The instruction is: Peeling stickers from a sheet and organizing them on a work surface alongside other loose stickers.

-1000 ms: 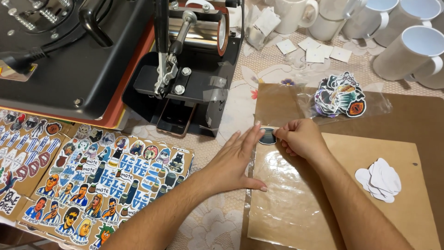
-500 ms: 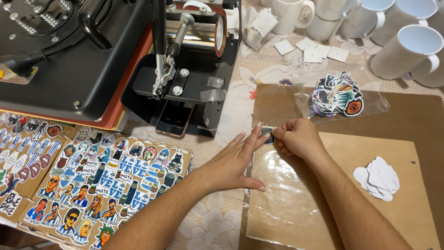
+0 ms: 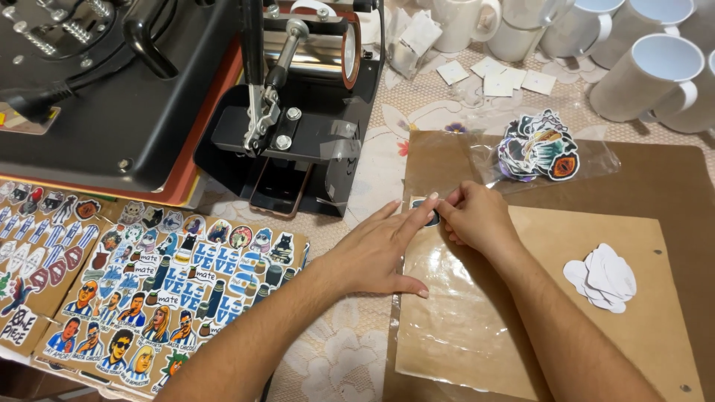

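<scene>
Two hands meet at the top left corner of the clear plastic sheet (image 3: 462, 298). Lying flat there, the left hand (image 3: 376, 253) presses a small dark sticker (image 3: 430, 216) with open fingers. Just beside it, the right hand (image 3: 477, 219) pinches the sticker's edge with closed fingertips.

I see open brown board (image 3: 521, 313) below my hands; the black press (image 3: 298, 112) blocks ahead, with white mugs (image 3: 640, 74) crowding far right.
</scene>
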